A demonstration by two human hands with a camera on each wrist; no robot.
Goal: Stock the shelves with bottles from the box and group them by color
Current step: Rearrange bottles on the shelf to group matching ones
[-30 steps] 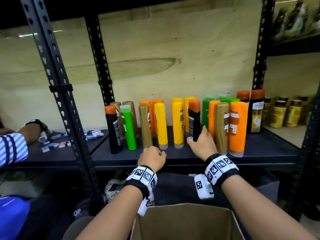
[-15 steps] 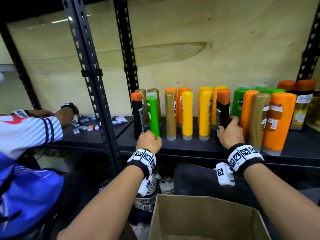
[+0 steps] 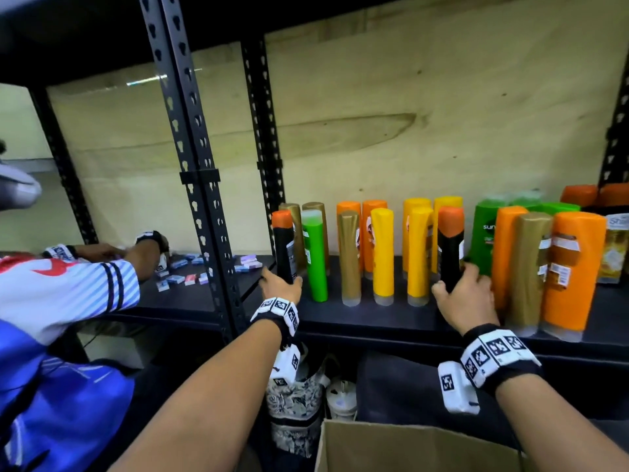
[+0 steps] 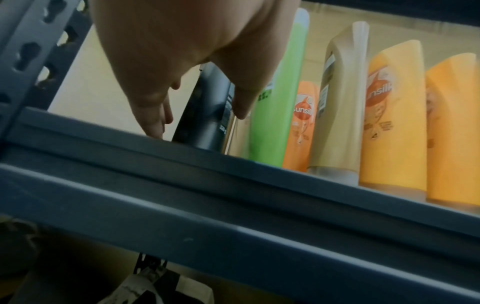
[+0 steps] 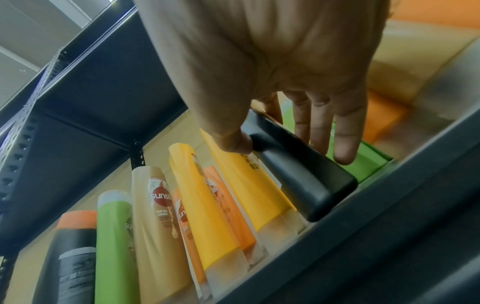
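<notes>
Two black bottles with orange caps stand among mixed bottles on the dark shelf [image 3: 374, 323]. My left hand [image 3: 282, 282] grips the left black bottle [image 3: 284, 247] low down, at the row's left end beside a green bottle [image 3: 315, 257]; in the left wrist view the thumb and fingers of that hand [image 4: 200, 121] curl round the left black bottle [image 4: 205, 115]. My right hand [image 3: 456, 287] grips the right black bottle [image 3: 450, 253] between yellow bottles [image 3: 418, 253] and a green bottle. In the right wrist view that hand [image 5: 288, 150] holds the tilted right black bottle [image 5: 298, 176]. Both bases are hidden in the head view.
Gold, orange, yellow and green bottles crowd the shelf from middle to right. A black upright post [image 3: 200, 199] stands just left of my left hand. An open cardboard box [image 3: 391, 447] sits below. Another person's arm [image 3: 112, 277] reaches over small packets [image 3: 190, 277] on the neighbouring shelf.
My left hand has moved left along the shelf front, past the gold and green bottles, and taken hold of the left black bottle. My right hand stays on the right black bottle.
</notes>
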